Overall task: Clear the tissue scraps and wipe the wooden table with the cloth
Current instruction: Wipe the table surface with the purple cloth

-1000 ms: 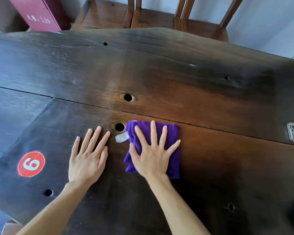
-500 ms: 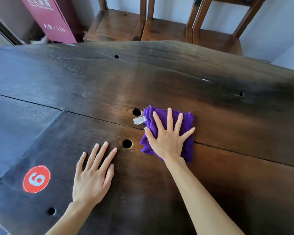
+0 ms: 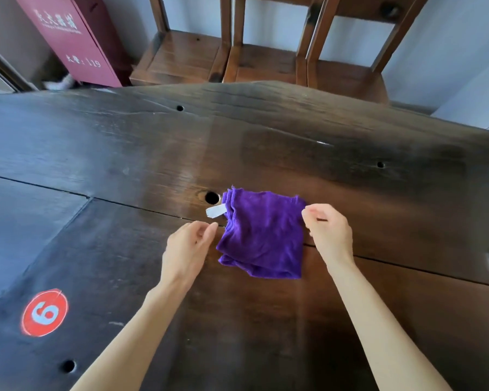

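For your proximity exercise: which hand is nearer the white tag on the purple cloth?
Left. The left hand sits just below the white tag; the right hand is across the purple cloth, at its far edge.

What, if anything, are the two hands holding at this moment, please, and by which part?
Nothing. The left hand and right hand hover, fingers loosely curled, at either side of the purple cloth without gripping it.

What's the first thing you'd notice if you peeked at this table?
The bright purple cloth jumps out first, lying folded in the middle of the dark wooden table with a small white tag poking from its left edge. The left hand and the right hand hover on either side of it, fingers loosely curled, holding nothing. Down at the near left corner sits a round red sticker with a white number.
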